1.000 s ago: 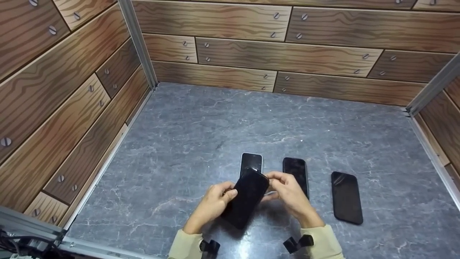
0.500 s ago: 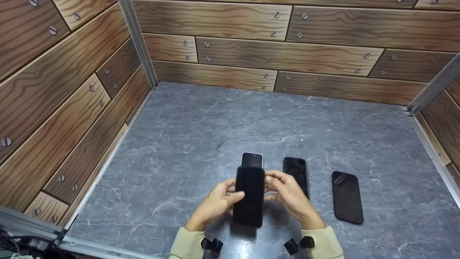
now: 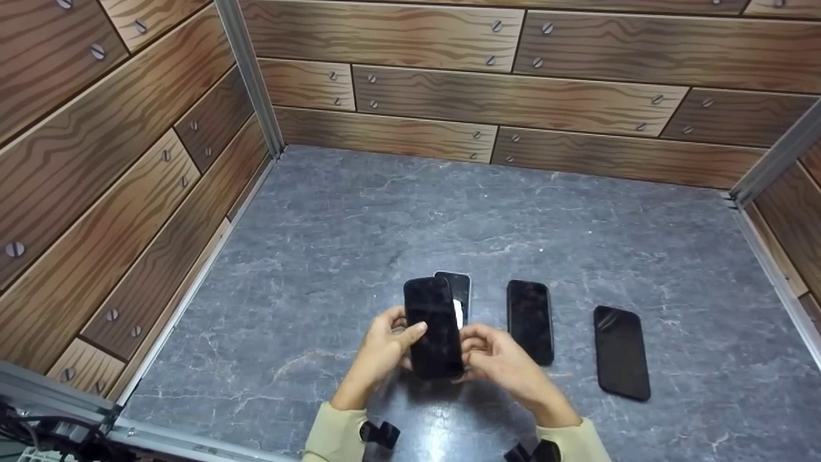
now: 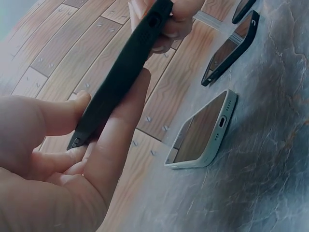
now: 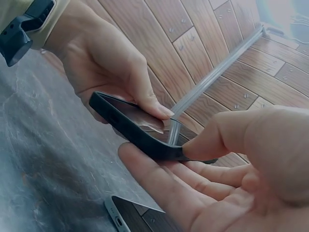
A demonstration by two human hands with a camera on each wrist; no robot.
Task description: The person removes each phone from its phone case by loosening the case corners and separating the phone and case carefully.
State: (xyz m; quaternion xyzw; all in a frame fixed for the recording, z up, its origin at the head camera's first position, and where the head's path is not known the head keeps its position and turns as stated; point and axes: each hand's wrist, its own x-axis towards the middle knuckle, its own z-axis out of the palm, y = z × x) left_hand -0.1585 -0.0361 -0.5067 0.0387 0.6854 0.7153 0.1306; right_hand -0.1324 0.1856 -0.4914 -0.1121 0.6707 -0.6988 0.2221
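Note:
A black-cased smartphone [image 3: 435, 333] is raised above the table, screen up, its top leaning slightly left. My left hand [image 3: 380, 351] grips its left long side, thumb on the screen and fingers underneath. At the lower right side is my right hand [image 3: 507, 367]; in the right wrist view its thumb and fingers pinch a corner of the black case [image 5: 145, 142]. From the left wrist view the held phone [image 4: 118, 77] appears edge-on, with a camera-like opening near its upper end. Behind it lies a phone in a pale case [image 3: 460, 289], partly covered in the head view.
Two more dark phones lie to the right: one [image 3: 531, 324] close by the right hand, another [image 3: 622, 353] farther out. The grey marbled table [image 3: 359, 224] is bounded by wood-patterned walls [image 3: 397, 90] and metal rails [image 3: 253, 83].
The held phone has swung from leaning right, through upright, to leaning slightly left, and moved a little left and away. My right fingers moved from its upper right edge to its lower right.

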